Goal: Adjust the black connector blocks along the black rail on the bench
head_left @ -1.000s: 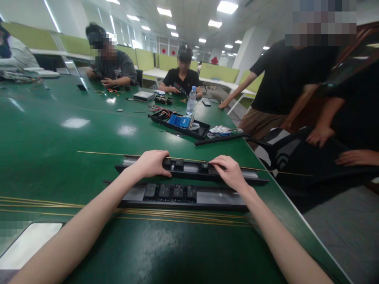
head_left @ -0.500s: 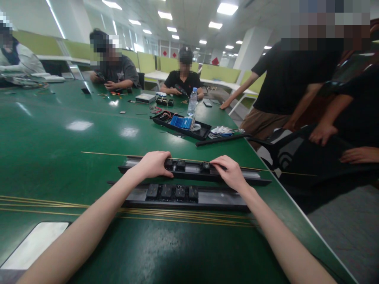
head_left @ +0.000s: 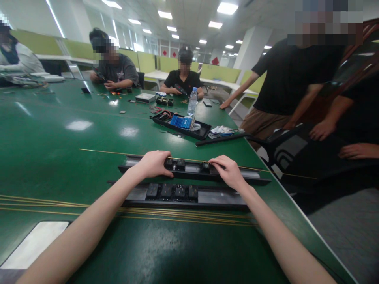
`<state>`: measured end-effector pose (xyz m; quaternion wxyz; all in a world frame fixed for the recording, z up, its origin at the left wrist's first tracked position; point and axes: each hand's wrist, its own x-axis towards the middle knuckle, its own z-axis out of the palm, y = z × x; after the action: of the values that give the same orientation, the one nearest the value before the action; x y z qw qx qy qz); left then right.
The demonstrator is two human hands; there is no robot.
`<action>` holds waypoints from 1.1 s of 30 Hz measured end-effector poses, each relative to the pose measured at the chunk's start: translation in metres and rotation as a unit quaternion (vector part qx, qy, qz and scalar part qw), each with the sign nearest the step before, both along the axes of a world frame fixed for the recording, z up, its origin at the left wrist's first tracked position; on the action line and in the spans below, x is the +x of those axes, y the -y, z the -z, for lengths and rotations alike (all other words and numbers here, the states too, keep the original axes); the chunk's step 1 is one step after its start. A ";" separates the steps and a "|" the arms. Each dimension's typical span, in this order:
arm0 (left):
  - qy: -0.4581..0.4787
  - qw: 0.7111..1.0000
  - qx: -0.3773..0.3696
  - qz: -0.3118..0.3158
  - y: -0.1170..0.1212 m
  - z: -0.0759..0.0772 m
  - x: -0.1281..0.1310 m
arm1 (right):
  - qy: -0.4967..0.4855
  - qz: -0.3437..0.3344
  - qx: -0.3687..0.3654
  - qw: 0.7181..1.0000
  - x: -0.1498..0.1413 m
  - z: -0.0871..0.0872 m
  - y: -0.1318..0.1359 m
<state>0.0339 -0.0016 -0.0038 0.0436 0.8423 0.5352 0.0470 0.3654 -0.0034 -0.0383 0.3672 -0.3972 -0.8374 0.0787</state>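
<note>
My left hand (head_left: 155, 163) is closed around the left part of a long black channel (head_left: 250, 173) with a silver inner face, its thumb on the near wall. Several black square blocks (head_left: 180, 165) sit inside this channel. A thin brass-coloured rod (head_left: 103, 152) runs lengthwise over the far side, past both ends. With its fingertips my right hand (head_left: 227, 170) pinches the rod, close beside the rightmost block; the exact contact is partly hidden. Nearer to me lies a second black channel (head_left: 222, 196) holding several black blocks (head_left: 166, 191) in a row.
Several loose brass-coloured rods (head_left: 177, 215) lie in front. A pale flat rectangular object (head_left: 35, 244) is at lower left. Farther back stand a black tray (head_left: 204, 132), a water bottle (head_left: 192, 101) and gloves (head_left: 222, 131). People sit and stand around; the green table's edge (head_left: 299, 207) slopes along the right.
The rod has shifted slightly: its left end sits a little farther left and higher, its right end a little lower. Both hands are almost still. The person standing at right has moved slightly.
</note>
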 end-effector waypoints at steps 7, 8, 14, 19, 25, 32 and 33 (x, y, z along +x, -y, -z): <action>-0.012 1.000 -0.006 -0.002 0.001 -0.002 0.001 | 0.006 -0.003 -0.003 1.000 0.001 0.001 0.000; -0.011 1.000 -0.007 -0.004 0.001 -0.003 0.001 | 0.007 -0.002 -0.003 1.000 0.000 0.000 0.000; -0.011 1.000 -0.007 -0.005 0.001 -0.004 0.002 | 0.008 0.003 -0.001 1.000 -0.001 -0.001 0.001; -0.010 1.000 -0.004 -0.002 0.001 -0.003 0.001 | -0.009 0.009 -0.014 1.000 -0.002 0.000 0.001; -0.011 1.000 -0.006 -0.007 0.000 -0.003 0.001 | -0.030 0.040 -0.035 0.998 -0.001 0.000 -0.001; -0.009 1.000 0.000 -0.002 0.000 -0.002 0.001 | -0.023 0.046 -0.043 0.998 0.000 0.000 -0.001; -0.009 1.000 0.000 -0.002 0.000 -0.002 0.001 | -0.019 0.045 -0.044 0.998 0.000 -0.001 -0.001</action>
<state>0.0346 -0.0021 -0.0021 0.0386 0.8417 0.5371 0.0399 0.3652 -0.0026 -0.0377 0.3685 -0.4487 -0.8071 0.1068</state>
